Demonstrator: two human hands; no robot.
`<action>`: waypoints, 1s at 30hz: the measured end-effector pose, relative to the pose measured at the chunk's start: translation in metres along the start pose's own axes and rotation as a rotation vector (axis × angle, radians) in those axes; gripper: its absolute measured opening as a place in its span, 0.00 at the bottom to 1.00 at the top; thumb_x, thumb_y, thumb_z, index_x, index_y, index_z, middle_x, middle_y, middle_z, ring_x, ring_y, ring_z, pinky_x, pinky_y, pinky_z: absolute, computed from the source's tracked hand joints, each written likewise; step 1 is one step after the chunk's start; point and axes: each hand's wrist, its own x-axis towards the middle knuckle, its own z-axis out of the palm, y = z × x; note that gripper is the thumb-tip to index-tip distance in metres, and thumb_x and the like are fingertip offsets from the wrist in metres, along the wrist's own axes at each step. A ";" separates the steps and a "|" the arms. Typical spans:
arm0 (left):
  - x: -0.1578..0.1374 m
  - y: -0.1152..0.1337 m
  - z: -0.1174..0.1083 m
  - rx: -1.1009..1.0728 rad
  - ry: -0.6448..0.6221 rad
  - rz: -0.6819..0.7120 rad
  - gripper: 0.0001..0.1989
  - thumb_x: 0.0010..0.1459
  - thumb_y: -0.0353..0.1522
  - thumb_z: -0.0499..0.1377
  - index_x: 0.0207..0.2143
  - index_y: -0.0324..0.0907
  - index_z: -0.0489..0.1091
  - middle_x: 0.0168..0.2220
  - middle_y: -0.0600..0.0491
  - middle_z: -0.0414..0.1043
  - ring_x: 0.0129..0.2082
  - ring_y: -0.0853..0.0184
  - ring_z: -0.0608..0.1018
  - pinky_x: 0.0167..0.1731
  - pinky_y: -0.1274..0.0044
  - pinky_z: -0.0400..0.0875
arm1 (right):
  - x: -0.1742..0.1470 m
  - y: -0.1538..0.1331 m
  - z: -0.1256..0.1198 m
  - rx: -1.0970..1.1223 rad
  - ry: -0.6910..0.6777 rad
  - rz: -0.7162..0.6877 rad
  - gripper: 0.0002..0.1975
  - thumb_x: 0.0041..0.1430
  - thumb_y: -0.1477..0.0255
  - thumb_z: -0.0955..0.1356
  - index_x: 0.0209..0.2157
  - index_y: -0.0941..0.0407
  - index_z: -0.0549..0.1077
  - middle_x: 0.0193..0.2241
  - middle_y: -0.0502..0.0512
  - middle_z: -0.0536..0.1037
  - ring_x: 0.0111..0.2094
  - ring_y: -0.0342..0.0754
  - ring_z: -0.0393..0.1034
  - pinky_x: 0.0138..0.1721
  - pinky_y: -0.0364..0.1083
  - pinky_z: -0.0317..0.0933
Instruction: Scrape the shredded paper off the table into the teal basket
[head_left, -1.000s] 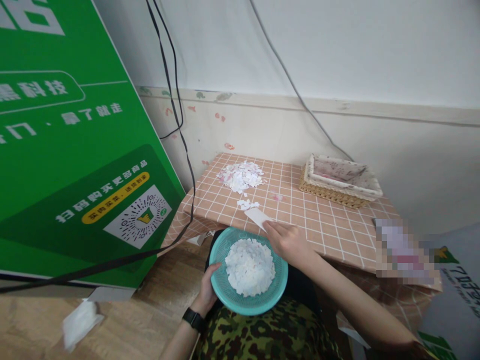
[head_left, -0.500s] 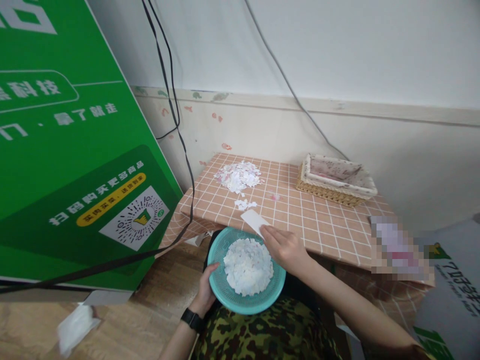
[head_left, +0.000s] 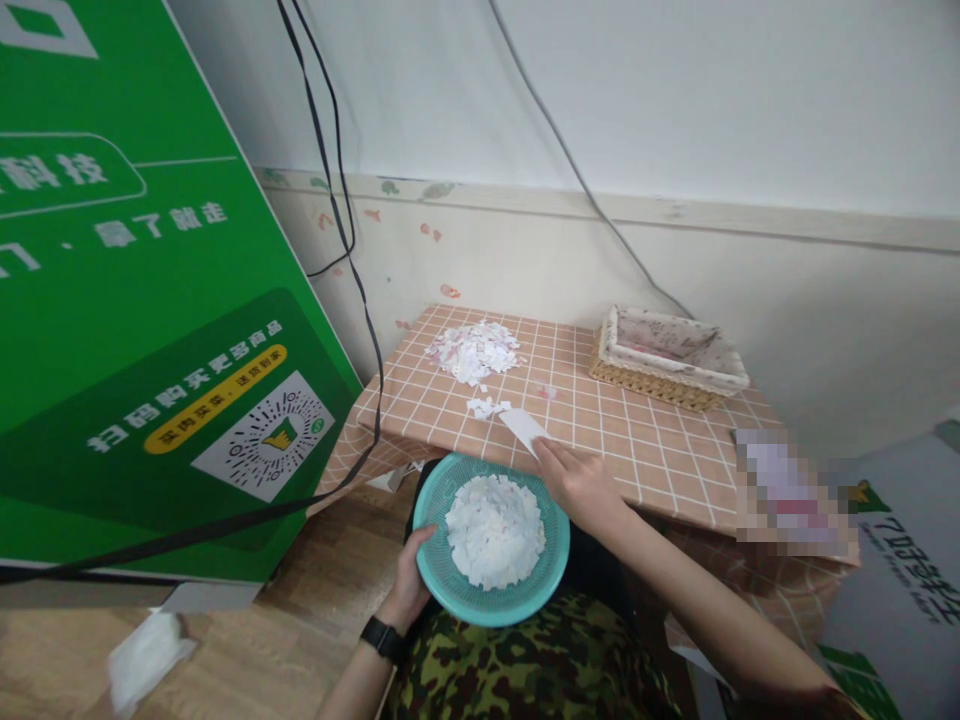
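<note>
Beyond sits a wicker basket (head_left: 652, 386); right hand (head_left: 581, 488) pinches card (head_left: 522, 428), left hand (head_left: 412, 578) grips colander (head_left: 495, 609).

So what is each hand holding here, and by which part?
The left hand holds the turquoise basket by its left rim, thumb over the edge. The right hand holds a flat white strip by its near end.

A pale wall (head_left: 712, 110) backs a check-clothed table (head_left: 637, 430); wood-look floor (head_left: 315, 570) shows at left.

White card (head_left: 521, 428) beside loose scraps (head_left: 486, 408), turquoise basket (head_left: 489, 609) holding white pieces (head_left: 495, 533)
</note>
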 end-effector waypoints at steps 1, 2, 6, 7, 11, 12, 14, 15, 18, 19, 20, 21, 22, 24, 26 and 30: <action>-0.001 0.000 0.001 -0.003 -0.007 -0.005 0.11 0.46 0.33 0.61 0.31 0.35 0.76 0.29 0.48 0.80 0.31 0.58 0.79 0.40 0.67 0.71 | 0.000 0.004 0.001 0.003 -0.006 0.018 0.16 0.59 0.79 0.60 0.48 0.61 0.69 0.43 0.62 0.76 0.41 0.51 0.73 0.37 0.47 0.66; -0.001 0.000 0.001 -0.007 -0.013 -0.007 0.11 0.46 0.33 0.61 0.32 0.35 0.76 0.30 0.47 0.80 0.32 0.57 0.79 0.40 0.66 0.71 | 0.000 0.008 0.002 0.005 -0.014 0.042 0.16 0.59 0.79 0.61 0.48 0.61 0.69 0.43 0.62 0.76 0.40 0.51 0.73 0.36 0.46 0.66; -0.002 0.001 0.002 -0.009 0.002 0.001 0.10 0.46 0.33 0.61 0.31 0.35 0.76 0.30 0.48 0.80 0.32 0.58 0.79 0.40 0.68 0.70 | 0.005 0.030 0.004 -0.021 0.006 0.178 0.14 0.60 0.75 0.61 0.47 0.59 0.71 0.39 0.61 0.78 0.31 0.48 0.74 0.29 0.44 0.61; -0.002 0.001 0.002 -0.006 0.013 0.004 0.10 0.46 0.32 0.61 0.30 0.35 0.76 0.29 0.48 0.80 0.31 0.59 0.79 0.40 0.69 0.71 | 0.007 0.035 0.004 -0.029 0.026 0.216 0.14 0.60 0.74 0.61 0.46 0.58 0.71 0.37 0.60 0.79 0.29 0.47 0.73 0.28 0.43 0.60; -0.001 0.000 0.001 -0.008 0.022 0.011 0.09 0.46 0.32 0.61 0.30 0.36 0.75 0.30 0.49 0.80 0.31 0.59 0.79 0.40 0.69 0.71 | 0.014 0.041 0.005 0.003 0.146 0.319 0.15 0.62 0.70 0.60 0.44 0.57 0.73 0.28 0.57 0.79 0.25 0.46 0.72 0.26 0.42 0.56; 0.000 0.000 0.001 -0.012 0.012 0.007 0.09 0.47 0.32 0.61 0.31 0.36 0.75 0.30 0.48 0.80 0.31 0.59 0.79 0.40 0.68 0.71 | 0.016 0.038 0.006 0.025 0.165 0.327 0.15 0.63 0.69 0.59 0.45 0.57 0.73 0.27 0.56 0.79 0.24 0.45 0.71 0.25 0.42 0.55; 0.000 -0.001 0.000 -0.021 -0.010 0.001 0.10 0.47 0.32 0.60 0.32 0.36 0.75 0.30 0.48 0.80 0.31 0.59 0.79 0.40 0.68 0.70 | 0.020 0.032 0.009 0.069 0.172 0.318 0.16 0.63 0.68 0.59 0.44 0.58 0.74 0.25 0.56 0.78 0.23 0.45 0.71 0.25 0.42 0.54; 0.001 -0.001 0.000 -0.025 -0.014 -0.001 0.10 0.47 0.32 0.60 0.32 0.36 0.75 0.30 0.48 0.80 0.31 0.59 0.79 0.40 0.68 0.70 | 0.023 0.029 0.010 0.091 0.161 0.311 0.16 0.63 0.67 0.59 0.43 0.58 0.74 0.25 0.56 0.78 0.23 0.45 0.71 0.24 0.42 0.54; 0.001 -0.002 0.000 -0.021 -0.003 -0.001 0.11 0.47 0.33 0.60 0.33 0.35 0.75 0.31 0.47 0.80 0.32 0.58 0.79 0.41 0.67 0.70 | 0.028 0.028 0.016 0.150 0.123 0.322 0.16 0.63 0.66 0.59 0.42 0.57 0.75 0.25 0.56 0.78 0.22 0.44 0.70 0.24 0.42 0.54; 0.001 -0.002 0.000 -0.018 0.004 -0.002 0.11 0.47 0.32 0.60 0.33 0.34 0.75 0.30 0.47 0.80 0.32 0.57 0.79 0.42 0.67 0.70 | 0.030 0.031 0.017 0.158 0.120 0.349 0.17 0.63 0.66 0.59 0.42 0.57 0.75 0.24 0.56 0.78 0.21 0.44 0.69 0.23 0.42 0.53; 0.001 -0.002 0.000 -0.017 0.009 -0.002 0.11 0.47 0.32 0.60 0.33 0.34 0.75 0.30 0.46 0.80 0.32 0.57 0.79 0.42 0.66 0.69 | 0.030 0.036 0.018 0.160 0.123 0.380 0.17 0.63 0.65 0.59 0.43 0.57 0.75 0.23 0.56 0.78 0.20 0.44 0.69 0.23 0.42 0.53; 0.001 -0.002 0.000 -0.020 0.008 0.000 0.11 0.47 0.32 0.60 0.33 0.34 0.75 0.30 0.46 0.80 0.32 0.57 0.80 0.42 0.66 0.69 | 0.031 0.041 0.018 0.156 0.133 0.413 0.18 0.63 0.65 0.59 0.43 0.58 0.75 0.22 0.56 0.77 0.20 0.45 0.68 0.23 0.42 0.52; 0.000 -0.001 0.000 -0.026 0.002 0.002 0.11 0.47 0.32 0.60 0.33 0.34 0.75 0.30 0.47 0.80 0.33 0.56 0.80 0.43 0.66 0.69 | 0.031 0.047 0.018 0.147 0.145 0.444 0.18 0.63 0.64 0.59 0.43 0.58 0.75 0.21 0.56 0.77 0.19 0.45 0.68 0.22 0.42 0.52; 0.000 -0.001 0.001 -0.038 -0.012 0.005 0.11 0.47 0.32 0.60 0.33 0.34 0.75 0.29 0.47 0.80 0.33 0.56 0.79 0.43 0.65 0.69 | 0.031 0.056 0.016 0.136 0.163 0.479 0.19 0.63 0.63 0.59 0.41 0.58 0.76 0.21 0.56 0.77 0.20 0.46 0.69 0.22 0.42 0.52; 0.000 0.000 0.002 -0.042 -0.017 0.000 0.11 0.48 0.31 0.60 0.33 0.35 0.75 0.28 0.47 0.79 0.33 0.55 0.80 0.43 0.65 0.70 | 0.033 0.061 0.015 0.159 0.158 0.473 0.19 0.63 0.63 0.59 0.40 0.58 0.76 0.21 0.57 0.77 0.21 0.47 0.69 0.23 0.42 0.53; 0.001 -0.001 0.002 -0.043 -0.024 -0.007 0.11 0.48 0.31 0.60 0.34 0.34 0.75 0.30 0.46 0.80 0.31 0.57 0.79 0.42 0.66 0.70 | 0.044 0.055 0.020 0.321 0.118 0.355 0.17 0.63 0.64 0.60 0.44 0.55 0.75 0.30 0.57 0.80 0.27 0.47 0.72 0.28 0.43 0.59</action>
